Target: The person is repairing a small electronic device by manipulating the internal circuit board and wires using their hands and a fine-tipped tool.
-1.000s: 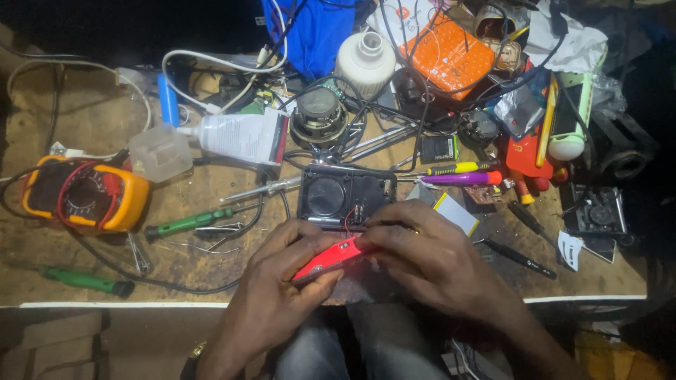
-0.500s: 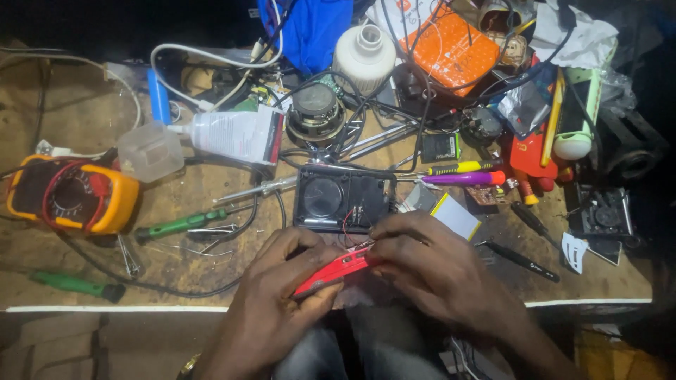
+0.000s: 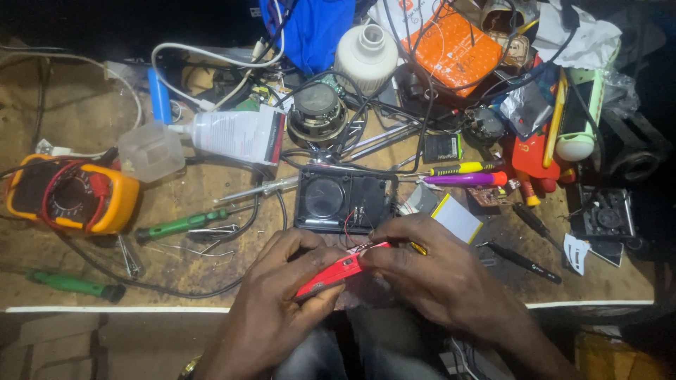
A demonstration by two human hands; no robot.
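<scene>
Both of my hands meet at the near edge of a cluttered wooden bench. My left hand [image 3: 282,295] grips a flat red plastic piece [image 3: 331,273] from below and the left. My right hand [image 3: 436,271] pinches the same red piece at its right end, fingers closed over it. Thin red and black wires run from the piece up to an open black device case [image 3: 343,199] lying just beyond my fingers. What lies under my palms is hidden.
A yellow multimeter [image 3: 70,195] with red leads sits at the left. Green-handled screwdrivers [image 3: 179,225] lie nearby, with a glue bottle [image 3: 232,134], a speaker [image 3: 317,112], a white bulb base [image 3: 366,53], an orange box [image 3: 451,49] and tangled cables behind.
My hands stay together on the red piece, which has tilted slightly. The view has shifted a little; nothing on the bench has moved.
</scene>
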